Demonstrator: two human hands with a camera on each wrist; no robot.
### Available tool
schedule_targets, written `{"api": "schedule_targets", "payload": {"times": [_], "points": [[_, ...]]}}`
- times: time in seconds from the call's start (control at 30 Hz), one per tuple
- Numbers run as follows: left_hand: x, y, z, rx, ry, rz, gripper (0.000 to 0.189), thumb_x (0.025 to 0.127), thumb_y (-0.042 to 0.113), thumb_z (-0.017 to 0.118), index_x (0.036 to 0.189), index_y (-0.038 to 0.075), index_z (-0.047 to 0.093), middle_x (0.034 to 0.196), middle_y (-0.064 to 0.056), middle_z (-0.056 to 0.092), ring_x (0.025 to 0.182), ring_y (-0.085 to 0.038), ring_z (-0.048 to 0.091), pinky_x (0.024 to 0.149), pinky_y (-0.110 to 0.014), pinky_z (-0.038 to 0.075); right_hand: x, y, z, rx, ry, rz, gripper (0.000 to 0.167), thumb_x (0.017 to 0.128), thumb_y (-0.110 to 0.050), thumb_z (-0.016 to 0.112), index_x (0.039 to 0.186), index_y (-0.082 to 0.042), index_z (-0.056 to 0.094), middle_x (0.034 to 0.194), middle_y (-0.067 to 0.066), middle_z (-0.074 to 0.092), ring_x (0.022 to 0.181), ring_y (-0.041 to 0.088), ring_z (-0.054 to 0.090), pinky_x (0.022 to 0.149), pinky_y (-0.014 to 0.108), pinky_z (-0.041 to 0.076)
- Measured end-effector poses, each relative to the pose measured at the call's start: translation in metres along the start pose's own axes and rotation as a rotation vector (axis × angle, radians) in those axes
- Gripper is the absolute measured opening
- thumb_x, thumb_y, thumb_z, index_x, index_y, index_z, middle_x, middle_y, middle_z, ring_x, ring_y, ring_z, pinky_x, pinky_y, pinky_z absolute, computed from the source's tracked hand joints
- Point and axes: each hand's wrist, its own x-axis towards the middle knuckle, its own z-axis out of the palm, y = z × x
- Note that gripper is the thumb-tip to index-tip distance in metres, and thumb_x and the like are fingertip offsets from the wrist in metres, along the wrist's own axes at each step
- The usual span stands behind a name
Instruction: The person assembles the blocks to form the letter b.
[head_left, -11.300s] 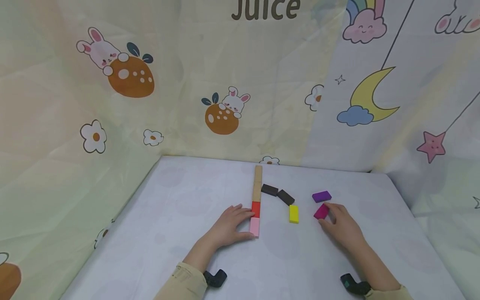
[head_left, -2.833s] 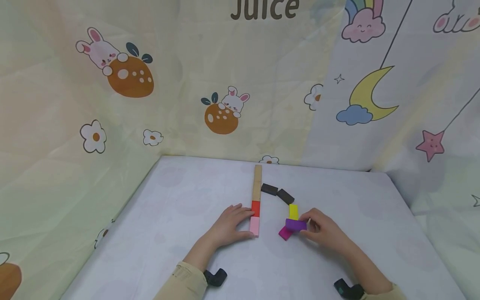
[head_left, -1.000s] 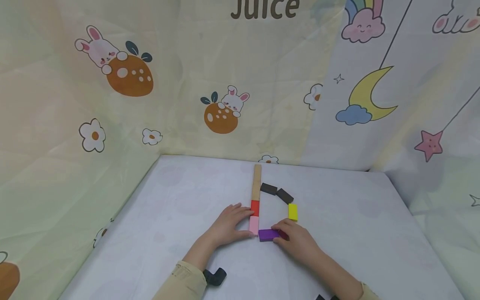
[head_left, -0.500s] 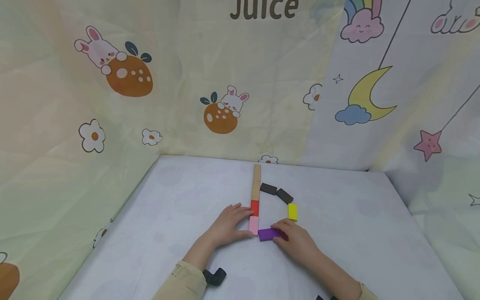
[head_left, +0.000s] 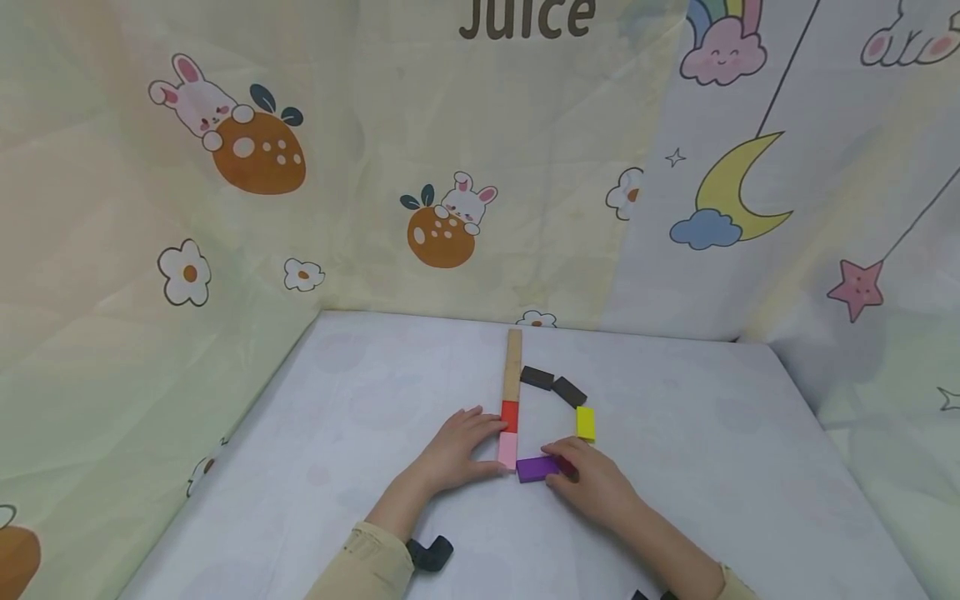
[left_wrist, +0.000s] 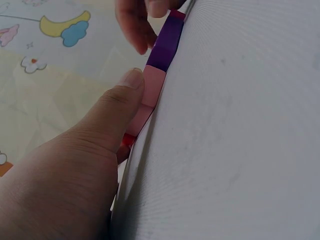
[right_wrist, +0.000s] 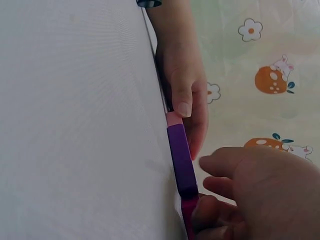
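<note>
My left hand (head_left: 453,457) lies beside a straight column of blocks. Its fingers touch the red block (head_left: 510,414) and its thumb the pink block (head_left: 507,451). My right hand (head_left: 597,483) has thumb and fingers about the right end of the purple block (head_left: 534,470), whose left end meets the pink block's lower end. The magenta block (right_wrist: 188,216) lies against the purple block's other end, mostly hidden under my right fingers in the head view. Just above that hand sits the yellow block (head_left: 586,423). How firmly the right fingertips press is hard to see.
Natural wood pieces (head_left: 513,367) continue the column upward. Two dark blocks (head_left: 537,377) curve from it down to the yellow block. All lie on a white-covered table (head_left: 375,375) before a printed cloth backdrop (head_left: 360,167).
My right hand brought the magenta block, then the purple block, leftward from the right side. The purple block now touches the column's lower end, with only slight turning lately. My left hand stays put.
</note>
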Motion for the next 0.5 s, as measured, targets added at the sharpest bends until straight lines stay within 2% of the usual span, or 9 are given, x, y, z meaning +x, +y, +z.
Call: {"api": "schedule_targets", "payload": {"times": [0.13, 0.27, 0.4, 0.5], "points": [[0.001, -0.001, 0.002, -0.006, 0.000, -0.003, 0.074, 0.082, 0.070, 0.063, 0.147, 0.039, 0.044, 0.152, 0.010, 0.046, 0.150, -0.021, 0.029, 0.125, -0.047, 0.019, 0.000, 0.004, -0.010, 0.094, 0.063, 0.078, 0.026, 0.090, -0.030, 0.070, 0.116, -0.031, 0.068, 0.110, -0.012, 0.066, 0.106, 0.012, 0.061, 0.091, 0.040, 0.058], [0.002, -0.001, 0.003, -0.009, 0.002, 0.000, 0.074, 0.082, 0.070, 0.063, 0.147, 0.039, 0.044, 0.152, 0.010, 0.046, 0.150, -0.021, 0.029, 0.125, -0.048, 0.019, 0.004, 0.019, -0.023, 0.180, 0.133, 0.138, 0.012, 0.095, -0.028, 0.062, 0.106, -0.027, 0.068, 0.108, -0.005, 0.067, 0.097, 0.017, 0.058, 0.081, 0.035, 0.056], [0.002, -0.002, 0.003, -0.006, 0.006, -0.001, 0.074, 0.082, 0.070, 0.063, 0.146, 0.039, 0.044, 0.152, 0.010, 0.046, 0.150, -0.021, 0.029, 0.125, -0.048, 0.019, 0.009, 0.038, -0.031, 0.230, 0.150, 0.202, 0.013, 0.097, -0.031, 0.056, 0.101, -0.025, 0.067, 0.115, 0.000, 0.067, 0.100, 0.022, 0.057, 0.081, 0.032, 0.052], [0.002, -0.002, 0.003, -0.006, 0.005, -0.005, 0.074, 0.082, 0.070, 0.063, 0.146, 0.039, 0.044, 0.152, 0.010, 0.047, 0.150, -0.021, 0.029, 0.125, -0.048, 0.020, 0.012, 0.047, -0.033, 0.253, 0.151, 0.214, 0.016, 0.097, -0.031, 0.055, 0.101, -0.023, 0.067, 0.114, 0.001, 0.067, 0.102, 0.022, 0.058, 0.082, 0.031, 0.052]]}}
